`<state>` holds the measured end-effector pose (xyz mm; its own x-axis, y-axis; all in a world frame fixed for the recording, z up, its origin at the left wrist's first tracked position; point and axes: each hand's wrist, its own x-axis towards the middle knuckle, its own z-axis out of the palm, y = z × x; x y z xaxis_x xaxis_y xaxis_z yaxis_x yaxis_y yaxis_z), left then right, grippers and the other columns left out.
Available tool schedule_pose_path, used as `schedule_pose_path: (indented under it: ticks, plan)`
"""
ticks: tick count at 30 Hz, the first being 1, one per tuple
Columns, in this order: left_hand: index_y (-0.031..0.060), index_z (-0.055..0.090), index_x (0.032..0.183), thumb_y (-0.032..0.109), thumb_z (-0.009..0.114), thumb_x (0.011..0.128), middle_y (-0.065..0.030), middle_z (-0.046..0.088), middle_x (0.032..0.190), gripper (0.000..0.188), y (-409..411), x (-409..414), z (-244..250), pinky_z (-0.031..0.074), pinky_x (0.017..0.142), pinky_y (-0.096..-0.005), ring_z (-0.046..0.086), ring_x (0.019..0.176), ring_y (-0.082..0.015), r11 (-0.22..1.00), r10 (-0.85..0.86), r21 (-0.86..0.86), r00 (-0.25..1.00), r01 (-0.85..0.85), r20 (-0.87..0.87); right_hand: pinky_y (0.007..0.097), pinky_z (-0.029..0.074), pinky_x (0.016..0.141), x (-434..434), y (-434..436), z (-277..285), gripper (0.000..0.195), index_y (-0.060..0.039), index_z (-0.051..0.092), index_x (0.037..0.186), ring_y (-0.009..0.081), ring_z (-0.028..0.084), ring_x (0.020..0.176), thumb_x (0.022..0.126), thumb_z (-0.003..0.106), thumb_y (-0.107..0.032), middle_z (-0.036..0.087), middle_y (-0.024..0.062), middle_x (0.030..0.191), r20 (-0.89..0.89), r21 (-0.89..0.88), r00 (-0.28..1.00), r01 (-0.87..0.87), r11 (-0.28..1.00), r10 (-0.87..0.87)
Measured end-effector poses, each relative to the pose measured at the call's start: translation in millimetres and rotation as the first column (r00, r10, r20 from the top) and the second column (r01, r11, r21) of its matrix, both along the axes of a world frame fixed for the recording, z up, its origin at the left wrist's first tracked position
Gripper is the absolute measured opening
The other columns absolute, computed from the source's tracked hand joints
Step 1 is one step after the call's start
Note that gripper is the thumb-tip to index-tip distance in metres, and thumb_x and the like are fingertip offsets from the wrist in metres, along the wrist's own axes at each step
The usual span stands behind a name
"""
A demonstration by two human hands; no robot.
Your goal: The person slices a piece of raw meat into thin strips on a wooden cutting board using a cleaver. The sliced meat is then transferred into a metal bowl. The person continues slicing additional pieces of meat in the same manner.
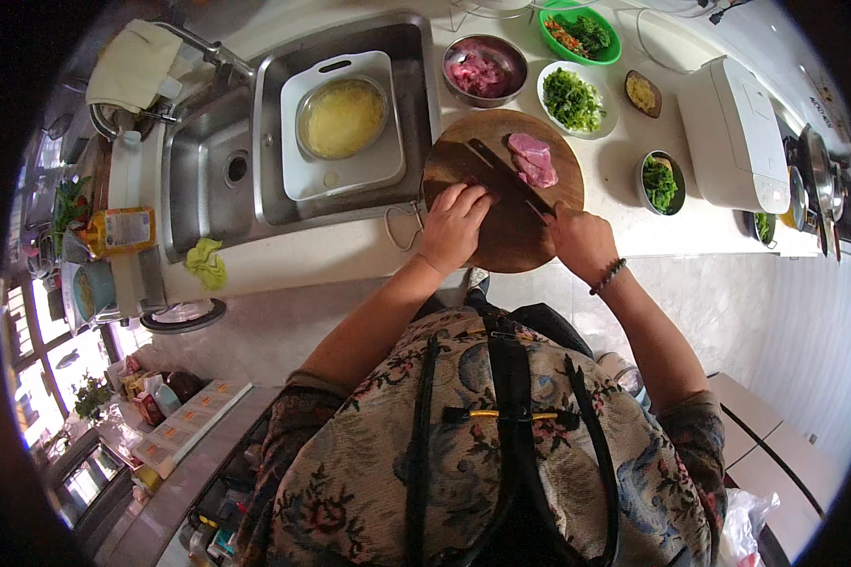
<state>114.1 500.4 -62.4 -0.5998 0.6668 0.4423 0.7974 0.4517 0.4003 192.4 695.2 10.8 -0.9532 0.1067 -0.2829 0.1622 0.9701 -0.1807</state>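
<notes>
A round wooden cutting board (503, 244) lies at the counter's front edge. My right hand (580, 239) is closed around the handle of a kitchen knife (507, 173), whose dark blade slants over the board towards the upper left. Right of the blade lies a piece of raw pink meat (533, 160). My left hand (457, 221) rests on the board's left part, fingers curled, by a small dark reddish bit, probably meat; what lies beneath the fingertips is hidden. Behind the board stands a metal bowl (448, 86) with cut raw meat (479, 72).
Left is a steel sink (259, 205) holding a white basin (291, 170) with a bowl of pale yellow shreds (344, 117). Behind and right stand a white bowl of chopped greens (573, 98), a green basket (615, 49), a small bowl of greens (659, 186) and a white appliance (734, 135).
</notes>
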Motion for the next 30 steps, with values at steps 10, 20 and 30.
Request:
schedule_pose_path:
  ticks: [10, 20, 30]
  plan:
    - [0.0018, 0.059, 0.095, 0.005, 0.060, 0.067, -0.0127, 0.052, 0.098, 0.029, -0.6, -2.5, -3.1, 0.041, 0.084, -0.0381, 0.049, 0.092, -0.0322, 0.999, -0.033, 0.022, 0.997, 0.032, 0.064, 0.0434, 0.049, 0.050, -21.6, -36.4, -0.6, 0.020, -0.0019, 0.052, 0.091, 0.0335, 0.062, 0.060, 0.085, 0.043, -0.019, 0.061, 0.0171, 0.065, 0.016, 0.003, 0.993, -0.117, 0.993, 0.117]
    - [0.0015, 0.057, 0.100, 0.007, 0.053, 0.074, -0.0121, 0.051, 0.099, 0.027, -3.8, 1.0, -6.4, 0.041, 0.087, -0.0375, 0.049, 0.100, -0.0301, 0.998, -0.008, 0.058, 0.999, 0.005, 0.045, 0.0456, 0.047, 0.050, 6.9, -2.3, 0.4, 0.022, -0.0043, 0.051, 0.083, 0.0355, 0.059, 0.057, 0.086, 0.048, -0.026, 0.060, 0.0172, 0.063, -0.041, -0.039, 0.998, -0.043, 0.998, 0.041]
    - [0.0020, 0.059, 0.097, 0.007, 0.054, 0.073, -0.0128, 0.052, 0.098, 0.025, -5.6, -0.2, -2.7, 0.042, 0.084, -0.0358, 0.049, 0.095, -0.0300, 0.999, -0.029, 0.038, 0.999, 0.028, 0.028, 0.0451, 0.047, 0.050, -28.8, -46.7, -11.7, 0.023, -0.0023, 0.051, 0.086, 0.0353, 0.061, 0.059, 0.088, 0.044, -0.024, 0.061, 0.0180, 0.064, -0.077, -0.014, 0.991, -0.109, 0.994, 0.108]
